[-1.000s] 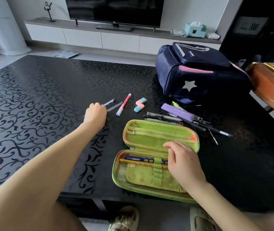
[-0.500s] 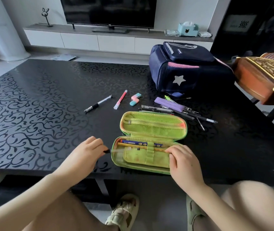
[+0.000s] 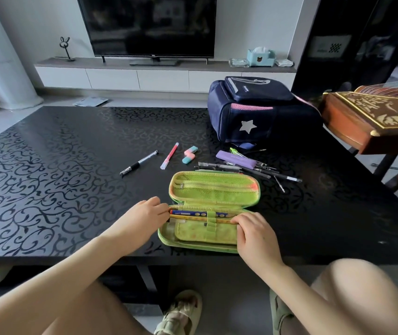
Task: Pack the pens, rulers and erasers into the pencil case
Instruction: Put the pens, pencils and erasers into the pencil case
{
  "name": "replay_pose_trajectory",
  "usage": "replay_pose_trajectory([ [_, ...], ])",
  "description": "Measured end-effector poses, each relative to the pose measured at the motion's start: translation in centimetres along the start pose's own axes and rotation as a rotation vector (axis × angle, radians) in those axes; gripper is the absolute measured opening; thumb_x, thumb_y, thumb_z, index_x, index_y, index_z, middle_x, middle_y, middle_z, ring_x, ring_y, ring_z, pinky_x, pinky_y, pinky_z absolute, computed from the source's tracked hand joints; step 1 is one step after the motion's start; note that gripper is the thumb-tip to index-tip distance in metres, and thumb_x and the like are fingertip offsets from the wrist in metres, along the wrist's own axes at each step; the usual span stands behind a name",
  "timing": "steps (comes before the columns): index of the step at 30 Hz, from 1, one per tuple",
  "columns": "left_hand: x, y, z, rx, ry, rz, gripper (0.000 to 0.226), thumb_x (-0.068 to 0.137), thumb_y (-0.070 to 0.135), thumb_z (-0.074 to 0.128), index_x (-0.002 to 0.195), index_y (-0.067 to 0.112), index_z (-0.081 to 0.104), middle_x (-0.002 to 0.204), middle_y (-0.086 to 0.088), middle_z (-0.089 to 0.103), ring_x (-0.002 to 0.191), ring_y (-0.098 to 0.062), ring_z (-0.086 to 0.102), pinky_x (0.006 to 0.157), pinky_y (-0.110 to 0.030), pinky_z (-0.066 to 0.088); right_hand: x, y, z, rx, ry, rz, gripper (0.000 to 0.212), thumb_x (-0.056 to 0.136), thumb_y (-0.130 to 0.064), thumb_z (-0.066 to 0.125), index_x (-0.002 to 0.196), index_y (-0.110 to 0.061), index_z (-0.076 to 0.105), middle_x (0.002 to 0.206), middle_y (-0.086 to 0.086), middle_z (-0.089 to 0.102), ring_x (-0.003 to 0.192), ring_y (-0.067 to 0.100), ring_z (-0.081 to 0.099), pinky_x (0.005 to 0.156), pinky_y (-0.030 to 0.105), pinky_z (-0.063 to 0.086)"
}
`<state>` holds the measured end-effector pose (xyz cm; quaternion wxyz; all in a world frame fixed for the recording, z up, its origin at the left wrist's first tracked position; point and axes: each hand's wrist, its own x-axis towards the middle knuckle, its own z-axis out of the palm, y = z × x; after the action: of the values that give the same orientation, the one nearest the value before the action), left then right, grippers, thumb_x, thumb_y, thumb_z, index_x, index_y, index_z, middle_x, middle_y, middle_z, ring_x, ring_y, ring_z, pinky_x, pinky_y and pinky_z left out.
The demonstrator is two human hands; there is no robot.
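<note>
Blk tbl point(image 3: 48, 177), pencil case point(image 3: 213, 187) (TV point(image 3: 149, 22) behind)

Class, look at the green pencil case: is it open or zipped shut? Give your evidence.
Open. The pencil case lies flat with its mesh lid folded back, pens visible inside.
</note>
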<state>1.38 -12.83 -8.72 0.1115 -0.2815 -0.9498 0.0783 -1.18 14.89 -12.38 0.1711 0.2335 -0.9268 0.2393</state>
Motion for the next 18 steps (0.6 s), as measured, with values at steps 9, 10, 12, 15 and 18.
replay_pose_trajectory([
  [9, 3.2, 2.7, -0.2, 0.046, 0.011, 0.093, 0.034, 0.039, -0.006, 0.072, 0.056, 0.018, 0.053, 0.061, 0.006, 0.054, 0.054, -0.015, 0.050, 0.043, -0.021, 0.047, 0.0, -0.1, 0.1, -0.004, -0.005, -0.005, 0.025, 0.069, 0.011, 0.065, 0.086, -0.007, 0.068, 0.085, 0.002, 0.068, 0.085, 0.025, 0.062, 0.074, 0.030, 0.051],
  [10, 3.7, 3.0, 0.1, 0.038, 0.013, 0.102, 0.035, 0.037, -0.005, 0.073, 0.056, 0.018, 0.054, 0.061, 0.007, 0.054, 0.053, -0.014, 0.050, 0.043, -0.020, 0.047, 0.0, 0.0, 0.1, -0.003, -0.008, -0.009, 0.026, 0.068, 0.012, 0.065, 0.086, -0.007, 0.068, 0.086, 0.002, 0.068, 0.085, 0.025, 0.062, 0.075, 0.030, 0.051],
  [12, 4.5, 3.3, 0.8, 0.004, 0.005, 0.081, 0.037, 0.034, -0.005, 0.073, 0.057, 0.019, 0.056, 0.060, 0.008, 0.054, 0.053, -0.013, 0.050, 0.043, -0.017, 0.045, 0.0, 0.0, 0.0, -0.003, -0.020, -0.015, 0.028, 0.067, 0.012, 0.066, 0.087, -0.007, 0.068, 0.086, 0.003, 0.068, 0.085, 0.025, 0.062, 0.075, 0.031, 0.052],
  [15, 4.4, 3.7, 1.1, -0.221, 0.014, -0.069, 0.026, 0.056, 0.005, 0.079, 0.075, 0.019, 0.066, 0.075, 0.006, 0.060, 0.071, -0.015, 0.055, 0.058, -0.023, 0.052, 0.2, 0.0, -0.3, -0.019, -0.046, -0.030, 0.029, 0.066, 0.012, 0.067, 0.088, -0.008, 0.068, 0.087, 0.002, 0.068, 0.084, 0.024, 0.063, 0.073, 0.030, 0.052],
  [18, 3.5, 2.2, 0.6, -0.434, 0.035, -0.299, 0.027, 0.086, 0.028, 0.062, 0.111, 0.019, 0.064, 0.105, 0.005, 0.061, 0.102, -0.015, 0.049, 0.090, -0.029, 0.046, 1.0, -0.2, -0.8, -0.045, -0.052, -0.049, 0.028, 0.069, 0.010, 0.067, 0.090, -0.009, 0.069, 0.087, 0.000, 0.069, 0.083, 0.023, 0.064, 0.071, 0.031, 0.052],
])
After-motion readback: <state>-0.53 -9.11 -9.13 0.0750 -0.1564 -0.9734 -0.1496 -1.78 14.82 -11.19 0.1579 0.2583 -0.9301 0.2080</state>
